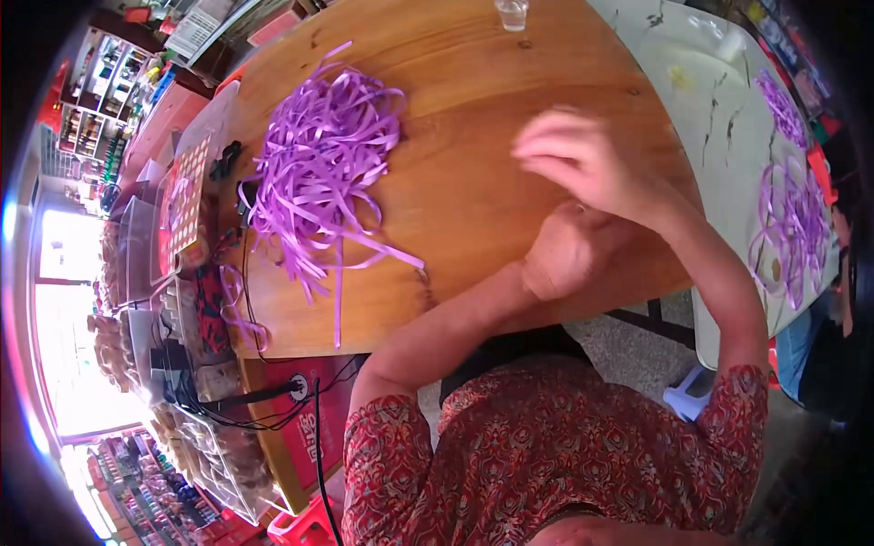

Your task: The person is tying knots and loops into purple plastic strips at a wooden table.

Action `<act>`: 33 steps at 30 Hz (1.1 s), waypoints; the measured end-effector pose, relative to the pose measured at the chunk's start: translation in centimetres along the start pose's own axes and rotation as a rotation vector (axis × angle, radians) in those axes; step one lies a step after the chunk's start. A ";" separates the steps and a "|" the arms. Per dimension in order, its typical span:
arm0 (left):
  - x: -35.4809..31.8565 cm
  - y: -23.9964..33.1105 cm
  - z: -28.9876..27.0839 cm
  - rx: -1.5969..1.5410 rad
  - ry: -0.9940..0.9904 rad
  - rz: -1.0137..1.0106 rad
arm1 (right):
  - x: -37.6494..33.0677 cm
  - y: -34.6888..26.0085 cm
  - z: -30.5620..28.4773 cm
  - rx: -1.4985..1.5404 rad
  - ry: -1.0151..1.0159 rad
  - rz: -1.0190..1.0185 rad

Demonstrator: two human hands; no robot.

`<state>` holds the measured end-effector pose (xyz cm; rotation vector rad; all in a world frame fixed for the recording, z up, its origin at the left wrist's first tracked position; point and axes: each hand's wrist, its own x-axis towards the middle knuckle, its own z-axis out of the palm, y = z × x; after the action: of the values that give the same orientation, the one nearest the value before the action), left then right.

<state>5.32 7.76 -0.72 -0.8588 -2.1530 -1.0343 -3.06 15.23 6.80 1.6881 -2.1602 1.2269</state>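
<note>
Both my hands are over the right side of the wooden table, close together. My left hand (563, 252) is curled closed beside my right wrist; its fingertips are hidden, so I cannot make out what it holds, if anything. Above it, my right hand (583, 159) points left, its fingers stretched and somewhat apart, slightly smeared by motion. Nothing shows in it. A large tangled heap of purple ribbon (332, 150) lies on the table to the left, apart from both hands, with loose ends trailing toward me.
The wooden table (473, 100) bears a small clear cup (513, 14) at its far edge. More purple ribbon (790, 227) lies on a pale marbled table (696, 91) at right. Black cables (273, 420) hang at left near a red box (309, 414). A blue plastic stool (689, 398) stands below.
</note>
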 end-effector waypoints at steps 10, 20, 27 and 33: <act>-1.0 1.2 -1.4 0.054 -0.171 0.094 | 17.0 8.5 13.5 -0.407 -0.007 0.065; -1.3 1.0 -1.5 0.066 -0.201 0.158 | 16.1 8.1 11.1 -0.096 0.023 0.111; 0.0 1.3 -3.8 0.079 0.003 0.234 | 6.7 1.9 -0.2 0.325 0.100 0.229; 2.8 1.9 -5.9 0.197 0.485 0.106 | -2.1 -3.3 -4.4 0.038 0.005 0.234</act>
<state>6.37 4.69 5.22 -0.5533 -1.7435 -0.8546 -1.05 19.59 10.26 1.4749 -2.4009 1.3335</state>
